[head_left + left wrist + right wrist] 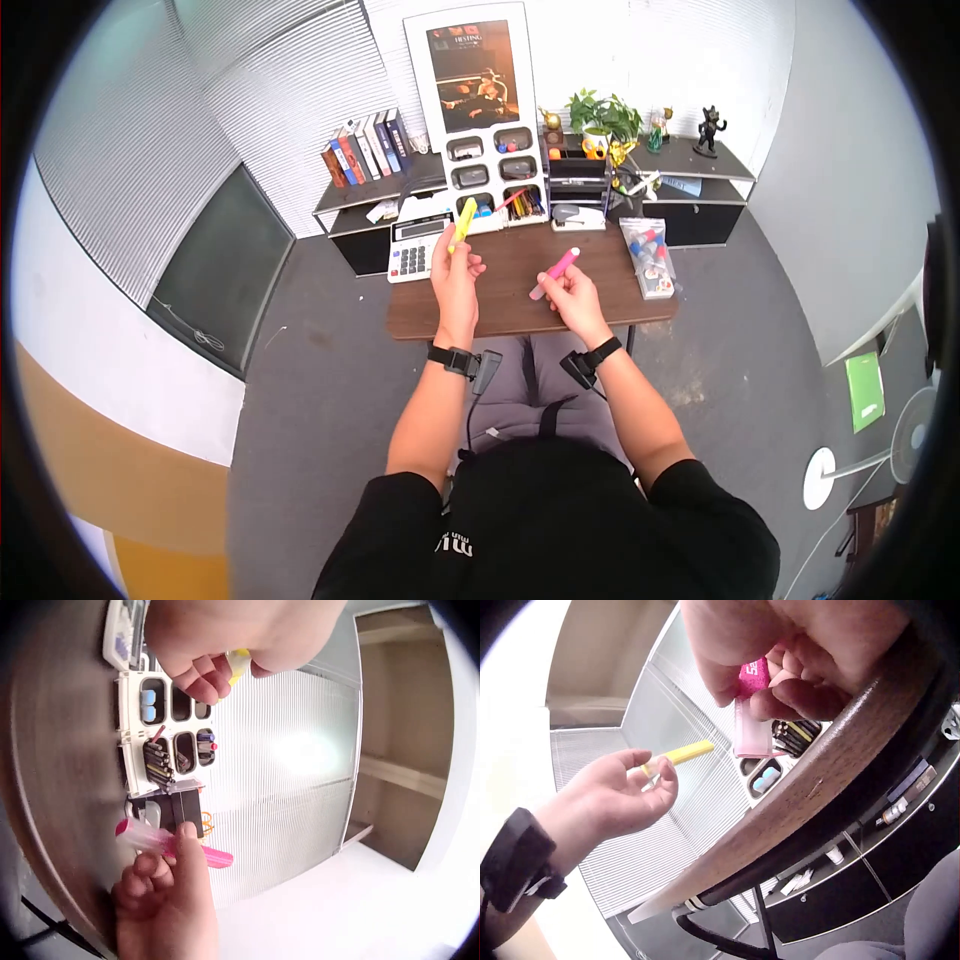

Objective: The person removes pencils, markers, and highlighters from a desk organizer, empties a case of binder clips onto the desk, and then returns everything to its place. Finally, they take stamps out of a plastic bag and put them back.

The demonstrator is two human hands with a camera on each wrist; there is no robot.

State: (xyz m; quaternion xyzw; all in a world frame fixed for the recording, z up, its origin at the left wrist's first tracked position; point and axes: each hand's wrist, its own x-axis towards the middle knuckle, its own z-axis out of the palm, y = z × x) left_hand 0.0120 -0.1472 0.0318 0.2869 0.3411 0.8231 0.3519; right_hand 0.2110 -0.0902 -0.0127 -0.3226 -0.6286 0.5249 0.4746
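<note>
My left hand (456, 285) holds a yellow highlighter (464, 224) upright between thumb and fingers, in front of the white organizer (450, 130). In the right wrist view that yellow highlighter (690, 752) points up and to the right from the fingertips. A pink highlighter (562, 265) with a pale, see-through end is pinched in my right hand (576, 303), tilted over the table's near part. The left wrist view shows the pink highlighter (219, 857) lying across the right thumb and fingers. Its lettering (753, 669) is partly covered by the fingers in the right wrist view.
On the brown table (480, 310) stand a calculator (410, 260) at left and a clear bag (650, 250) of red and blue things at right. Several pens (524, 205) fill an organizer compartment. Behind are books (365, 150), a plant (605, 115) and a black figurine (709, 130).
</note>
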